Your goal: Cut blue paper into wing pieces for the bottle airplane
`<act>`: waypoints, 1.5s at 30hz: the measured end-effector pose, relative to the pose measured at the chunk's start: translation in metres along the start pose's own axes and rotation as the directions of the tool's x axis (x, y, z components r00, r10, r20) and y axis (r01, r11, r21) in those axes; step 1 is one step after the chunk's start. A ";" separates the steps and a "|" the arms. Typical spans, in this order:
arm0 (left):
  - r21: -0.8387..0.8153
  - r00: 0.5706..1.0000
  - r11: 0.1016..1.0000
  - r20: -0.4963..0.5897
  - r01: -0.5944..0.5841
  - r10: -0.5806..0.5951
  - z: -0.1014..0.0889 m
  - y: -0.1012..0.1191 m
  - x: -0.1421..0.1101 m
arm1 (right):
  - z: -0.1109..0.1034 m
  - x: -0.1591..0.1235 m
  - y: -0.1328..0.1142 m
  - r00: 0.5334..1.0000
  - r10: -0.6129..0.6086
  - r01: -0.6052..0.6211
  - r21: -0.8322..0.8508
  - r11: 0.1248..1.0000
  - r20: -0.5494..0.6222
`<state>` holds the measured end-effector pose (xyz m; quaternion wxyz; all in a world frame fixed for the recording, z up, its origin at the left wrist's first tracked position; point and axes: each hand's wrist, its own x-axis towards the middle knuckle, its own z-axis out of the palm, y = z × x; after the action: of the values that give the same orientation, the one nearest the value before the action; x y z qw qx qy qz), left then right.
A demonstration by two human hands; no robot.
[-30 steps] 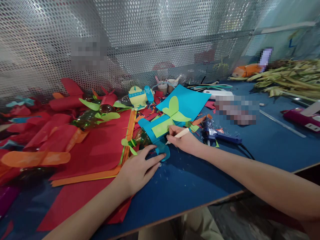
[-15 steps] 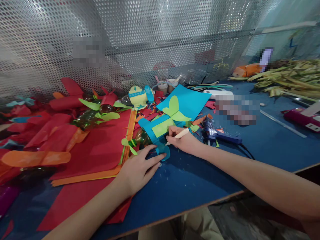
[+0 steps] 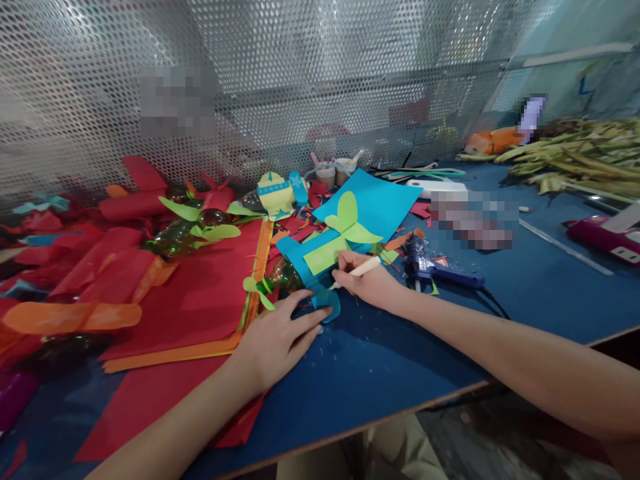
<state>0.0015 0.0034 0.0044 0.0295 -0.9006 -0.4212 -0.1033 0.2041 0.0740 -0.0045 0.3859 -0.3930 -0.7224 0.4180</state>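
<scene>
A toy plane made from a green plastic bottle [image 3: 284,275] wrapped in blue paper [image 3: 300,257] lies on the table, with a light green panel [image 3: 317,259] and a light green tail [image 3: 350,223]. My left hand [image 3: 280,333] is open, its spread fingertips resting on the plane's rounded blue wing [image 3: 329,311]. A cream-coloured pen [image 3: 366,267] is held between the closed fingers of my right hand [image 3: 367,283]. Its tip points at that wing, but I cannot tell whether it touches. The light green propeller [image 3: 259,288] sits at the bottle's neck.
A stack of red sheets [image 3: 190,293] and several paper-covered bottle planes lie left. A blue sheet [image 3: 370,197] lies behind, before a perforated metal screen [image 3: 300,67]. To the right are a blue glue gun [image 3: 425,267], a clear stick [image 3: 565,247] and dried stalks [image 3: 580,157].
The pen in my right hand has shifted very slightly and its back end points a little further right. My left hand and the plane have stayed in place.
</scene>
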 end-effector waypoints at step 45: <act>-0.002 0.999 1.000 0.043 -0.015 0.015 -0.004 0.001 0.000 | 0.002 -0.002 0.003 0.988 0.007 -0.008 0.011 1.000 0.153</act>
<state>0.0017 0.0029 0.0080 0.0206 -0.9058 -0.4148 -0.0842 0.2038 0.0727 -0.0085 0.3302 -0.3603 -0.7458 0.4527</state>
